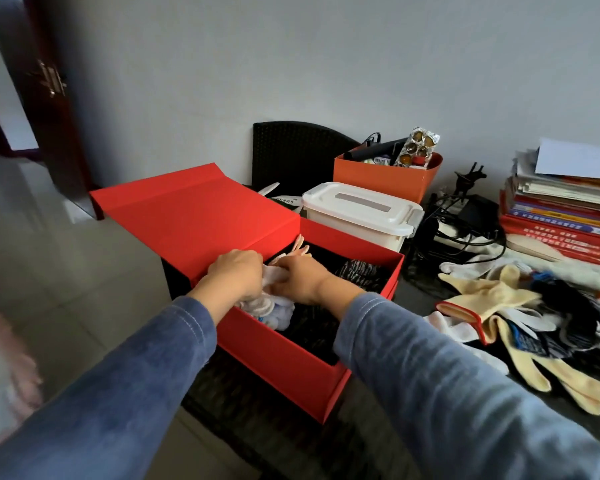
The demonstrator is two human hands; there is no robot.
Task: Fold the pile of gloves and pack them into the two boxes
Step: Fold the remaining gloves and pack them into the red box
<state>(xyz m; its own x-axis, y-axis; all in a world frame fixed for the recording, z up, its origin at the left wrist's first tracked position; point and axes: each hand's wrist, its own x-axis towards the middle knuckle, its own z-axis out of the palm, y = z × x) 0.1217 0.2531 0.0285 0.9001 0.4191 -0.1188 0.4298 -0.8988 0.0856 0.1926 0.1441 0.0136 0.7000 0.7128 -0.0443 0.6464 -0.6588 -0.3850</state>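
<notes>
An open red box (284, 362) sits at the table's left corner with its lid (194, 209) flapped back. Inside lie white folded gloves (274, 308), a pink glove (300, 249) at the far wall and a dark patterned glove (359, 273) at the right. My left hand (236, 271) and my right hand (300, 277) are both over the box's left part, gripping a white glove (273, 274) between them. A loose pile of gloves (520, 317), yellow, white and black, lies on the table to the right.
Behind the box stand a white lidded plastic tub (357, 209), an orange bin (385, 174) with odds and ends, and a black chair back (295, 150). Tangled cables (458, 220) and a stack of books (565, 209) lie at the right. Floor lies to the left.
</notes>
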